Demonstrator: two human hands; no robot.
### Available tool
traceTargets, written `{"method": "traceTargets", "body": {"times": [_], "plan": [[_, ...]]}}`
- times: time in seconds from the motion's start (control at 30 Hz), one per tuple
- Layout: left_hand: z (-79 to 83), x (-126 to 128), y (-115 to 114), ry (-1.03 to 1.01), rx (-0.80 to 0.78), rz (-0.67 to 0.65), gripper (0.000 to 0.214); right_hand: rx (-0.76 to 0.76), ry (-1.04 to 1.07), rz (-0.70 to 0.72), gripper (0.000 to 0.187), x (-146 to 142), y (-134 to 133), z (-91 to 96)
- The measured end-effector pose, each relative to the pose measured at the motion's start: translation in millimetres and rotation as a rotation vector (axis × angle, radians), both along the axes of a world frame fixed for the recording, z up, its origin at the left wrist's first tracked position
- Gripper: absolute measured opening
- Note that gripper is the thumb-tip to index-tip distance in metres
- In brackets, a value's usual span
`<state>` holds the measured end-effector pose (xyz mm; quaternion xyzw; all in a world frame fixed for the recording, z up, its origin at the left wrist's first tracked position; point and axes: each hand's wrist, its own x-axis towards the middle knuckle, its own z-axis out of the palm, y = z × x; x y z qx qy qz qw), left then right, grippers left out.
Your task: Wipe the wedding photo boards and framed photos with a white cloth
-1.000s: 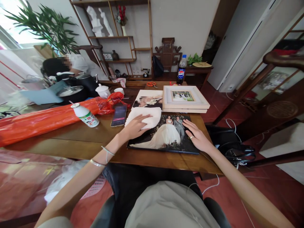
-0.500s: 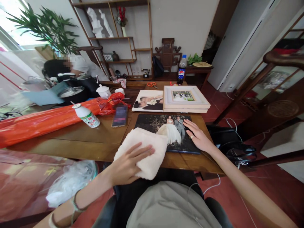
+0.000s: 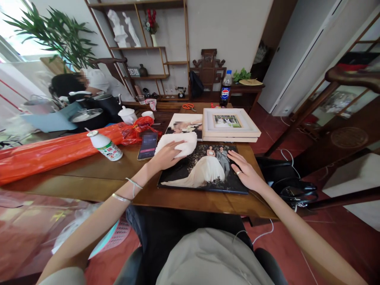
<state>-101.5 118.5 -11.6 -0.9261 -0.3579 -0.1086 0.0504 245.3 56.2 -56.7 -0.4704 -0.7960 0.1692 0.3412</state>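
Note:
A large dark wedding photo panel (image 3: 204, 168) lies flat on the wooden table (image 3: 118, 174) in front of me. My left hand (image 3: 166, 155) presses a white towel (image 3: 179, 143) onto the panel's far left corner, fingers curved over the cloth. My right hand (image 3: 246, 172), with a ring on one finger, lies flat and open on the panel's right edge, holding it down.
Behind the panel lie another photo print (image 3: 185, 124) and stacked white frames (image 3: 230, 124). A phone (image 3: 147, 145), a white bottle (image 3: 103, 144) and a long orange plastic bag (image 3: 59, 152) sit to the left. A person sits at the far left by pots. A black bag (image 3: 285, 182) rests on the floor at right.
My left hand has pushed the towel from the panel's near left corner back up to its far left corner. My right hand has stayed on the right edge.

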Motion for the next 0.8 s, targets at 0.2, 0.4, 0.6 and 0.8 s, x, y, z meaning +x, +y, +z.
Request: {"method": "traceTargets", "body": {"times": [0.2,0.4,0.6,0.8], "plan": [[-6.8,11.4,-44.5,0.025,0.011,-0.053,0.028,0.003,-0.003,0.005,0.042,0.2,0.7,-1.5],[-9.1,36.0,-127.7,-0.025,-0.022,-0.282,0.018,-0.001,-0.013,-0.003,0.043,-0.1,0.3,-0.6],[-3.9,50.4,-120.6,0.01,-0.055,-0.314,0.016,0.004,-0.009,-0.001,0.043,-0.5,0.2,0.2],[2.0,57.2,-37.0,0.044,-0.05,-0.086,0.026,0.02,-0.018,-0.002,0.042,0.6,1.4,-2.3]]}}
